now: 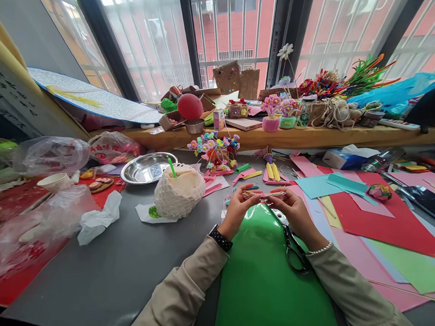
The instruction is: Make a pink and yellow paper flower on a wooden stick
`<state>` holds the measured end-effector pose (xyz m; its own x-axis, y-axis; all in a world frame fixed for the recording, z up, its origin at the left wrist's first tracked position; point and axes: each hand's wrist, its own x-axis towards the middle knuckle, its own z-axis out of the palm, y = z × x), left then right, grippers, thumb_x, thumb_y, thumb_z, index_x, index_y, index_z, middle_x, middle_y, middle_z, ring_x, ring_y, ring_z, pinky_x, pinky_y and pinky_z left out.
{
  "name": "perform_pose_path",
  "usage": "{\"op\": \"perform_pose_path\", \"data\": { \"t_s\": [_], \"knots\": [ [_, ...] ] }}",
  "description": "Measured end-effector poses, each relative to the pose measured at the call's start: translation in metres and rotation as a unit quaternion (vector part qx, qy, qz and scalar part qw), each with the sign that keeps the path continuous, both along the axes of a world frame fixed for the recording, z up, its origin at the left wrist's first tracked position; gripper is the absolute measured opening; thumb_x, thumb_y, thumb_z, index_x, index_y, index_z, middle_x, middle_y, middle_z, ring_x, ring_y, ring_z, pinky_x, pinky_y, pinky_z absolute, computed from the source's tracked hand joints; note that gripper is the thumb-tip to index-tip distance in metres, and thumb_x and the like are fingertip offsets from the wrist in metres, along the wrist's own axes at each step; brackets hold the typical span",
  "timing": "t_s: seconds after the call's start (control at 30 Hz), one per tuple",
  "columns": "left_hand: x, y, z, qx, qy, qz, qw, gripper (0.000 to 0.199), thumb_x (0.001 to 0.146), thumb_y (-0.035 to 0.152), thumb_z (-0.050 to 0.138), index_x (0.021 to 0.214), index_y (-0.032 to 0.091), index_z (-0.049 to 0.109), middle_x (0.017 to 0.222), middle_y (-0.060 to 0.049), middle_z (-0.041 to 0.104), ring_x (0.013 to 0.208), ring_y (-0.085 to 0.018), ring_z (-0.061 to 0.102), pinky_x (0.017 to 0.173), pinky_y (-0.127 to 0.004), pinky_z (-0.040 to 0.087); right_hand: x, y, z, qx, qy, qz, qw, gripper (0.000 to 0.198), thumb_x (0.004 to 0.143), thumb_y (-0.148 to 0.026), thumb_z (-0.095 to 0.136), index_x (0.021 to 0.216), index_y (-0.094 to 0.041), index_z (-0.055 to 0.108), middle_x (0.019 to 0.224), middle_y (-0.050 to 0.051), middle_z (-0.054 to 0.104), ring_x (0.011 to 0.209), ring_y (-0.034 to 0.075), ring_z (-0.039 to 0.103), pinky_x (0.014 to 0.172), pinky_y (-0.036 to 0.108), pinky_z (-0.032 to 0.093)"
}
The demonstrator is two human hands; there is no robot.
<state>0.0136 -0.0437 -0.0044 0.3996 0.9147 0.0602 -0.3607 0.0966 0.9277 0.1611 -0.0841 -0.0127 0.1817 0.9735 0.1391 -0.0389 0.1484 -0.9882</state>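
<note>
Between both hands, above the far end of a shiny green mat [269, 285], is a small bundle of thin multicoloured strands [250, 194], mostly pinkish, red and yellow. My left hand [237, 211] pinches its left end with thumb and fingers. The other end is gripped by my right hand [295, 212], its fingertips close to the left thumb. Whether the strands are paper or cord I cannot tell. A pair of black-handled scissors [296, 258] lies on the mat beside my right wrist, its blades partly covered by my right hand.
Left of my hands stand a net-wrapped coconut [179, 191] with a green straw and a steel plate [149, 168]. Coloured paper sheets [389, 223] spread on the right. Ahead are a bunch of craft flowers [217, 151] and a crowded wooden ledge [159, 139]. Plastic bags [57, 213] lie far left.
</note>
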Motion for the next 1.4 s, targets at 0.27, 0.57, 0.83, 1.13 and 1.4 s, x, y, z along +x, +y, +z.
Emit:
{"op": "perform_pose_path", "data": {
  "t_s": [0.27, 0.57, 0.83, 1.13, 1.4],
  "knots": [
    [0.0, 0.001, -0.001, 0.011, 0.049, 0.043, 0.998, 0.044, 0.06, 0.03, 0.07, 0.096, 0.013, 0.051, 0.08, -0.005, 0.063, 0.073, -0.013, 0.059, 0.07, -0.028, 0.046, 0.006, 0.0, 0.002, 0.111, -0.211, -0.041, 0.97, 0.034, 0.066, -0.038, 0.064, 0.096, -0.023, 0.055, 0.1, 0.006, 0.058, 0.091, 0.021, 0.056, 0.078, 0.038, 0.047],
    [-0.001, 0.001, 0.002, 0.036, 0.023, -0.002, 0.999, 0.045, 0.059, 0.026, 0.071, 0.097, 0.013, 0.05, 0.084, -0.005, 0.063, 0.08, -0.015, 0.059, 0.076, -0.029, 0.046, 0.003, -0.005, 0.009, 0.12, -0.295, -0.045, 0.947, 0.021, 0.074, -0.037, 0.056, 0.088, -0.023, 0.063, 0.087, 0.006, 0.063, 0.08, 0.021, 0.058, 0.07, 0.035, 0.047],
    [0.0, 0.0, 0.0, 0.055, -0.011, -0.04, 0.998, 0.035, 0.061, 0.021, 0.069, 0.091, 0.015, 0.052, 0.091, -0.006, 0.063, 0.088, -0.016, 0.059, 0.079, -0.03, 0.044, 0.001, -0.004, 0.006, 0.017, -0.177, -0.041, 0.983, 0.031, 0.069, -0.044, 0.058, 0.085, -0.018, 0.063, 0.082, 0.005, 0.066, 0.07, 0.018, 0.058, 0.053, 0.027, 0.044],
    [-0.002, 0.002, 0.001, 0.022, 0.009, -0.033, 0.999, 0.037, 0.059, 0.018, 0.07, 0.091, 0.013, 0.052, 0.081, -0.006, 0.066, 0.077, -0.015, 0.061, 0.073, -0.028, 0.044, -0.001, -0.005, 0.007, -0.035, -0.082, -0.015, 0.996, 0.03, 0.064, -0.042, 0.064, 0.081, -0.018, 0.065, 0.071, 0.003, 0.065, 0.066, 0.015, 0.056, 0.058, 0.026, 0.043],
    [-0.004, 0.006, 0.001, 0.021, -0.013, -0.056, 0.998, 0.037, 0.055, 0.018, 0.073, 0.087, 0.013, 0.055, 0.075, -0.001, 0.065, 0.073, -0.013, 0.061, 0.076, -0.028, 0.043, 0.001, -0.001, 0.0, -0.086, 0.08, 0.085, 0.989, 0.02, 0.063, -0.035, 0.068, 0.077, -0.021, 0.069, 0.069, 0.001, 0.064, 0.064, 0.011, 0.055, 0.063, 0.025, 0.042]
  ]
}}
